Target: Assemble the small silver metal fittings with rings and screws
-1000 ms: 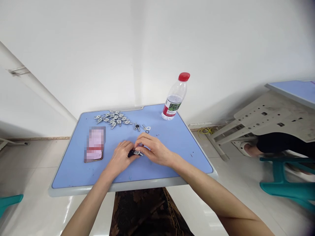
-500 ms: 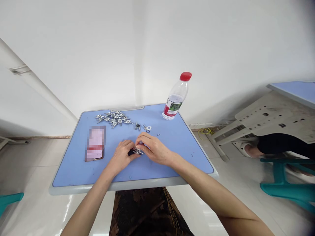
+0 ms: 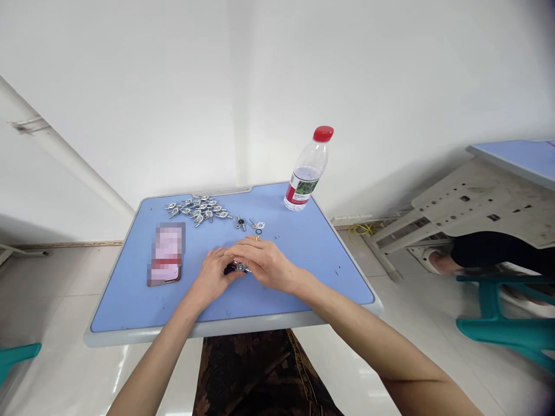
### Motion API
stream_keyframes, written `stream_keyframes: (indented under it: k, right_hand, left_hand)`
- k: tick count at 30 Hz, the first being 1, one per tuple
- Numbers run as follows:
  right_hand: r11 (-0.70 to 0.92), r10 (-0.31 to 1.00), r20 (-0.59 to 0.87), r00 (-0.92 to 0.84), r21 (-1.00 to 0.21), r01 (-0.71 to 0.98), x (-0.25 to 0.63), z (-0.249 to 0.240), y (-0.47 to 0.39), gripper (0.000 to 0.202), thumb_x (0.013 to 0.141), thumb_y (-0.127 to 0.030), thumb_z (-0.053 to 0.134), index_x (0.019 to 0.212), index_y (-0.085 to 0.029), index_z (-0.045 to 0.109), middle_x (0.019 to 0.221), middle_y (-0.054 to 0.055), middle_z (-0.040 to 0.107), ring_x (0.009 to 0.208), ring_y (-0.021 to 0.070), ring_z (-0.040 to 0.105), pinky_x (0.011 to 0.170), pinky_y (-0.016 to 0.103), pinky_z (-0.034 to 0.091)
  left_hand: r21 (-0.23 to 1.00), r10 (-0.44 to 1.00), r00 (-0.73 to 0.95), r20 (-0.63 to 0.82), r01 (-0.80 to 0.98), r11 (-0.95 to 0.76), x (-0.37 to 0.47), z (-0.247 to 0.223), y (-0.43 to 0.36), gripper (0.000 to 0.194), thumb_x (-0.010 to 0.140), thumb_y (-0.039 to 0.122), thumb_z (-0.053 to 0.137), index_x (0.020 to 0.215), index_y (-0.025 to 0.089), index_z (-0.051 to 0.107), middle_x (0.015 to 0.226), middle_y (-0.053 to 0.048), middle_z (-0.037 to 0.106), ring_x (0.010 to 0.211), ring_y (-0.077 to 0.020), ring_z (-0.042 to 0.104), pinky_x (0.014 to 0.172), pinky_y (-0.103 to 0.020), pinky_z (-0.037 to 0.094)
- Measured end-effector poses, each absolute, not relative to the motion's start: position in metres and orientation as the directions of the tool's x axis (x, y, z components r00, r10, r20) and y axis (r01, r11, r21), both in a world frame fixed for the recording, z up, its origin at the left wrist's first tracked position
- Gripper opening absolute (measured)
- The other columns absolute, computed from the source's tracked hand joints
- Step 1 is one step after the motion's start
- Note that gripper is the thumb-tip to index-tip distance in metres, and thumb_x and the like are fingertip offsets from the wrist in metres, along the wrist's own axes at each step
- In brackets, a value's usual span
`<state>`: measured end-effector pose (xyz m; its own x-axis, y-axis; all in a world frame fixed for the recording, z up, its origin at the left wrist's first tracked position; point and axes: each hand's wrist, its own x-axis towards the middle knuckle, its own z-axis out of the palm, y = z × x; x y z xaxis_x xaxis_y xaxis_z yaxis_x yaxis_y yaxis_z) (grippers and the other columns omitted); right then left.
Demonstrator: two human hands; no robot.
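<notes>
Near the front of the blue desk, my left hand [image 3: 213, 274] is closed on a small silver metal fitting [image 3: 240, 266] with a round centre and thin arms. My right hand [image 3: 266, 263] bends over the same fitting from the right, fingers closed about it and partly covering it. Beyond my hands lies a similar fitting with a black centre [image 3: 241, 222]. Beside that one are a flat silver plate with a hole [image 3: 261, 225] and a dark ring [image 3: 258, 231]. A pile of silver fittings [image 3: 203, 208] lies at the back left.
A phone [image 3: 167, 254] lies on the left of the blue desk [image 3: 277, 303]. At the back right stands a red-capped water bottle [image 3: 306, 173]. Another desk [image 3: 515, 162], a teal stool [image 3: 503, 326] and a person's foot [image 3: 433, 261] are to the right.
My right hand has shifted slightly left and its fingers now reach further over the fitting, toward my left hand. My left hand keeps its hold. The view has moved slightly.
</notes>
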<state>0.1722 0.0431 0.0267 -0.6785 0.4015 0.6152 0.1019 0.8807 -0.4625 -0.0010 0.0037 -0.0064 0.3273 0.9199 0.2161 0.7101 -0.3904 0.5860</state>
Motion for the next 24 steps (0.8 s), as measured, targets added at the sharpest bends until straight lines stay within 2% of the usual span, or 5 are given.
stream_keyframes:
  k: [8,12,16,20,24]
  right_hand:
    - [0.852,0.349,0.565,-0.748,-0.524,0.001,0.176,0.037,0.044,0.034,0.093,-0.006,0.032,0.118,-0.017,0.053,0.099,0.008,0.066,0.089,0.0173,0.056,0.083,0.035,0.044]
    - [0.845,0.362,0.555,-0.749,-0.535,0.012,0.179,0.039,0.045,0.033,0.095,-0.009,0.032,0.119,-0.018,0.052,0.101,0.009,0.065,0.089,0.0170,0.055,0.083,0.035,0.043]
    - [0.840,0.402,0.574,-0.714,-0.541,0.039,0.185,0.040,0.047,0.029,0.095,-0.012,0.036,0.117,-0.018,0.053,0.092,0.007,0.064,0.084,0.0166,0.055,0.083,0.035,0.044]
    - [0.840,0.462,0.628,-0.626,-0.537,0.081,0.192,0.044,0.049,0.024,0.094,-0.013,0.038,0.112,-0.018,0.053,0.087,0.006,0.064,0.085,0.0166,0.056,0.081,0.035,0.045]
    - [0.834,0.488,0.607,-0.627,-0.537,0.129,0.195,0.045,0.050,0.020,0.094,-0.012,0.040,0.107,-0.018,0.054,0.088,0.006,0.064,0.085,0.0172,0.056,0.079,0.034,0.045]
  left_hand:
    - [0.596,0.934,0.300,0.195,0.720,-0.356,0.001,-0.004,0.003,0.010,0.080,0.023,0.064,0.088,0.019,0.060,0.092,-0.003,0.066,0.087,-0.0213,0.057,0.079,-0.037,0.042]
    - [0.598,0.936,0.303,0.177,0.723,-0.347,0.000,-0.003,0.002,0.011,0.080,0.022,0.065,0.090,0.019,0.060,0.095,-0.003,0.065,0.091,-0.0222,0.055,0.081,-0.037,0.041]
    - [0.592,0.928,0.320,0.191,0.716,-0.369,0.000,-0.001,0.003,0.011,0.080,0.023,0.065,0.089,0.019,0.060,0.091,-0.003,0.064,0.086,-0.0212,0.055,0.078,-0.036,0.041]
    - [0.617,0.923,0.336,0.189,0.690,-0.378,0.001,0.002,0.003,0.009,0.081,0.024,0.065,0.088,0.020,0.061,0.089,-0.002,0.063,0.085,-0.0200,0.055,0.080,-0.036,0.040]
    - [0.619,0.927,0.329,0.180,0.694,-0.367,0.002,0.004,0.002,0.009,0.081,0.025,0.065,0.088,0.020,0.062,0.088,-0.002,0.063,0.084,-0.0199,0.055,0.080,-0.036,0.040]
